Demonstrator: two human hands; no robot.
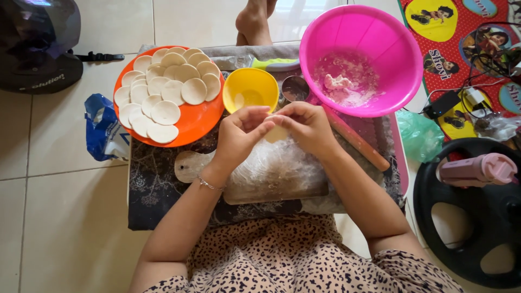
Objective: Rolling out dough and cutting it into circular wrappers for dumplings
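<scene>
Both hands meet above the wooden board (274,187), over its plastic wrap. Dough piece (277,134) sits between them: pale, small, pinched by left hand (239,135) fingertips on one side and right hand (308,126) fingertips on the other. Both hands closed narrow on it, thumbs on top. Most of the dough is hidden by fingers; shape unclear.

Just beyond the hands: yellow bowl (251,88), touching the orange plate (184,122) stacked with round dough discs (165,89). Pink basin (361,57) beyond the right hand, floury scraps inside. Rolling pin (355,140) lies by the right wrist. All on a low table (157,184) with a dark patterned cloth.
</scene>
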